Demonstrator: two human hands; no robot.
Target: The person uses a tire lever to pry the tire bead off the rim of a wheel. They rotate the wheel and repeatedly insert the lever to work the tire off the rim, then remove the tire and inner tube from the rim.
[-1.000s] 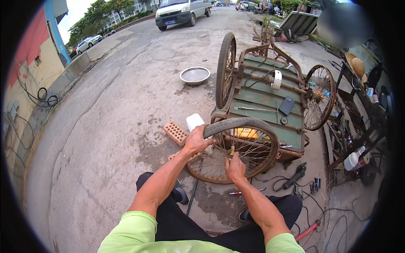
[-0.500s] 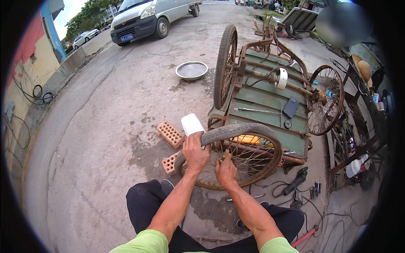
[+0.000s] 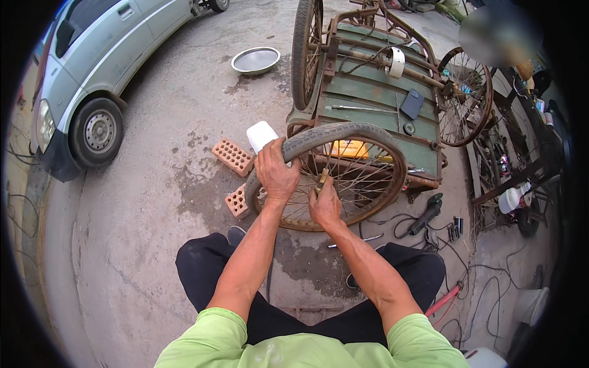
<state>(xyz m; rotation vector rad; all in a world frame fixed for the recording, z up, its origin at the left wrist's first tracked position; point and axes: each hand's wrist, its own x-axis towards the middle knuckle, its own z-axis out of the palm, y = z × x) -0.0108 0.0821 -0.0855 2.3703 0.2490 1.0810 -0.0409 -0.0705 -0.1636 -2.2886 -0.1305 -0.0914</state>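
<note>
The left hand [image 3: 277, 175] is grasping a grey tyre [image 3: 343, 130]; the right hand [image 3: 325, 204] is clutching a small yellowish-brown object [image 3: 322, 178].

Grey tyre [image 3: 343, 129] in the left hand [image 3: 277, 173]; tan tool [image 3: 322, 177] in the right hand [image 3: 326, 203].
Left of the grips, salmon bricks [image 3: 232, 157] with rows of dark holes; beyond and rightward, green panel [image 3: 362, 91]; nearer the wearer, lime-green shirt [image 3: 294, 354].
</note>
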